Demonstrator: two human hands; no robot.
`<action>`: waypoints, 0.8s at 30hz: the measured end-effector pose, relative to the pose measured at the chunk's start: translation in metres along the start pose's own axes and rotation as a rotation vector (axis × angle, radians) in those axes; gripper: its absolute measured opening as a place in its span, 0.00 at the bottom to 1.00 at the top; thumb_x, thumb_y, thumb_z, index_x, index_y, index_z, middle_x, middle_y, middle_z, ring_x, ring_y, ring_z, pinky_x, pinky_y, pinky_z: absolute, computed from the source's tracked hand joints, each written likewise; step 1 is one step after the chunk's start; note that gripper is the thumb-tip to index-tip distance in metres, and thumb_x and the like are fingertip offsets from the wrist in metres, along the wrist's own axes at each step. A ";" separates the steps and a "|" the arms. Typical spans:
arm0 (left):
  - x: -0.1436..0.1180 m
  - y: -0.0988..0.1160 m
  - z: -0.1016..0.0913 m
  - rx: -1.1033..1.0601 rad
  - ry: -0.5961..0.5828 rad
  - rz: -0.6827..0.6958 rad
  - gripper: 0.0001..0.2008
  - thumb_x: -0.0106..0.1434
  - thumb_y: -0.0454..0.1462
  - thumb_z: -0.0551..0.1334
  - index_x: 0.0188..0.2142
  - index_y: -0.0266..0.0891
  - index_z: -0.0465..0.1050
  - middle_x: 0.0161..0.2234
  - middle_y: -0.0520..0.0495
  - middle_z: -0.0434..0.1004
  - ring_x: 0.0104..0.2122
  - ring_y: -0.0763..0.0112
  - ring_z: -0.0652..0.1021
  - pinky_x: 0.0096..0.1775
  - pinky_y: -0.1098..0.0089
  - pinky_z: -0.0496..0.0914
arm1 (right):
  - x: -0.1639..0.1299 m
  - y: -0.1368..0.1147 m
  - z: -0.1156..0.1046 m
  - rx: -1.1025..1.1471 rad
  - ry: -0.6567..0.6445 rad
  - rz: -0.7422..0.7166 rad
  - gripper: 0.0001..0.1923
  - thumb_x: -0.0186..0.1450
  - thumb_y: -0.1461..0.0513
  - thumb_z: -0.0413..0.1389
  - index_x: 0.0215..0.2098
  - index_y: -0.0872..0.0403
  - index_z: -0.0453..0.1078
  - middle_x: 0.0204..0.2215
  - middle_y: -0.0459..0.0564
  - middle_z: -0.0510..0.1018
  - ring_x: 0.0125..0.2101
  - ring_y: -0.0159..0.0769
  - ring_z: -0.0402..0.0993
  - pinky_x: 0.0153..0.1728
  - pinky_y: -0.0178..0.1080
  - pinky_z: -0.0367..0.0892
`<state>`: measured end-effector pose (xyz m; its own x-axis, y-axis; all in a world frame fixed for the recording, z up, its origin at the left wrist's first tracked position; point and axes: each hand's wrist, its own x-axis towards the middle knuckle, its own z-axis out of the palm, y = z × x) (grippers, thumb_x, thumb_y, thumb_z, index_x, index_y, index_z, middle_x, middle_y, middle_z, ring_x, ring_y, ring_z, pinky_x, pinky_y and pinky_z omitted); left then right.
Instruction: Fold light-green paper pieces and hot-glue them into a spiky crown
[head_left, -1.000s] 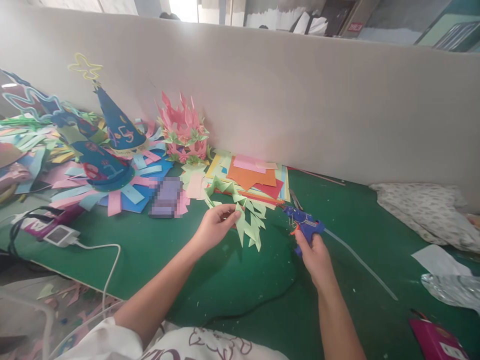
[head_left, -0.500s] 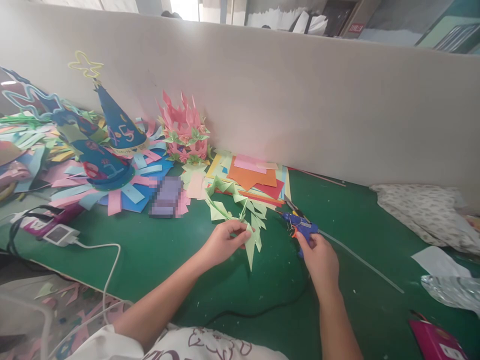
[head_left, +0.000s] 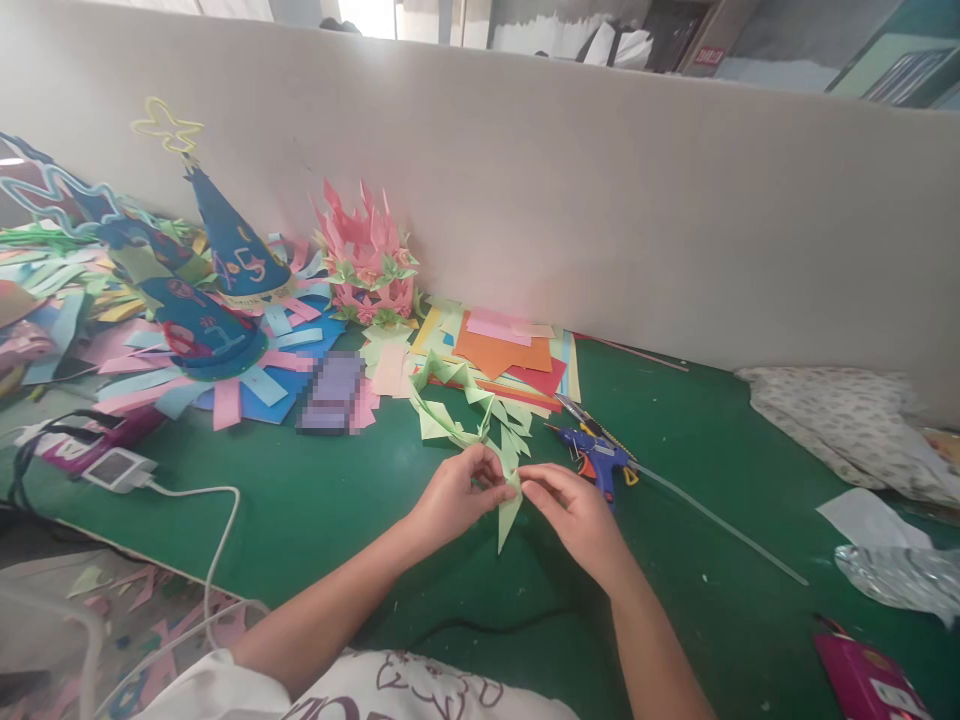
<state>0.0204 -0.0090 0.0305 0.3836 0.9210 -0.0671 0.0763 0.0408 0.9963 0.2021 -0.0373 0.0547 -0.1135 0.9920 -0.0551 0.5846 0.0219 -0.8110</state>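
Both hands meet over the green table (head_left: 315, 510), pinching the same piece: a light green paper garland (head_left: 480, 425) of pointed leaf shapes. Left hand (head_left: 457, 495) closes thumb and fingertips on the garland's near end; right hand (head_left: 574, 510) pinches it from the other side, fingertips almost touching the left's. One leaf tip hangs down between the two hands. The rest of the garland curls away from the hands toward the stack of coloured paper sheets (head_left: 502, 355).

Blue glue gun (head_left: 596, 455) lies on the table just beside the right hand, on the far side of it, not held. Clear glue stick (head_left: 720, 525) trails from the gun's back end, away from the garland. Scissors (head_left: 581, 412), probably, sit just behind the gun; blurry, hard to be sure.

Beyond the garland, against the beige partition (head_left: 600, 200): pink paper crown (head_left: 367, 265) with green leaves. Further out from the garland on the left hand's side: blue cone hat (head_left: 236, 245) with a yellow wire star, a second blue hat (head_left: 199, 325) lying on pink and blue paper strips. White charger (head_left: 116, 468) with cable near the table's edge, well apart from the garland. Well past the right hand: patterned cloth (head_left: 832, 425), white paper scrap (head_left: 870, 520), pink box (head_left: 874, 680) at the corner.
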 end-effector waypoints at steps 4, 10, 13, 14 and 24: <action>-0.002 -0.002 -0.001 -0.017 0.017 -0.028 0.14 0.51 0.43 0.67 0.29 0.38 0.64 0.26 0.52 0.71 0.26 0.75 0.73 0.29 0.74 0.67 | 0.013 -0.009 0.011 0.113 -0.104 0.019 0.15 0.63 0.52 0.51 0.30 0.52 0.73 0.28 0.47 0.77 0.30 0.37 0.72 0.31 0.35 0.66; -0.003 -0.020 -0.014 -0.210 0.143 -0.135 0.16 0.60 0.48 0.58 0.34 0.37 0.65 0.34 0.46 0.73 0.29 0.73 0.76 0.33 0.69 0.72 | 0.049 -0.008 0.008 0.221 -0.079 -0.071 0.13 0.61 0.54 0.54 0.28 0.54 0.74 0.40 0.52 0.77 0.40 0.39 0.73 0.38 0.37 0.67; -0.007 -0.023 -0.021 -0.357 0.140 -0.333 0.15 0.59 0.44 0.61 0.39 0.35 0.66 0.40 0.40 0.74 0.30 0.71 0.77 0.37 0.65 0.74 | 0.064 -0.012 0.007 0.300 -0.177 -0.035 0.14 0.61 0.53 0.54 0.28 0.54 0.74 0.47 0.52 0.75 0.44 0.41 0.72 0.40 0.38 0.67; -0.009 -0.022 -0.023 -0.425 0.146 -0.388 0.15 0.59 0.41 0.62 0.42 0.35 0.66 0.44 0.38 0.73 0.32 0.70 0.78 0.39 0.64 0.74 | 0.068 -0.013 0.008 0.322 -0.215 -0.024 0.14 0.61 0.53 0.54 0.28 0.54 0.74 0.48 0.52 0.75 0.45 0.41 0.72 0.41 0.39 0.67; 0.001 -0.011 -0.027 -0.909 0.231 -0.447 0.18 0.52 0.26 0.66 0.42 0.35 0.70 0.49 0.41 0.70 0.36 0.76 0.76 0.39 0.75 0.71 | 0.086 -0.020 0.007 0.431 -0.287 -0.017 0.14 0.59 0.51 0.57 0.29 0.54 0.73 0.41 0.51 0.79 0.44 0.41 0.72 0.47 0.42 0.63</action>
<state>-0.0049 0.0018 0.0213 0.2980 0.7979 -0.5239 -0.5917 0.5851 0.5546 0.1753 0.0465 0.0625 -0.3714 0.9165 -0.1482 0.2040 -0.0752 -0.9761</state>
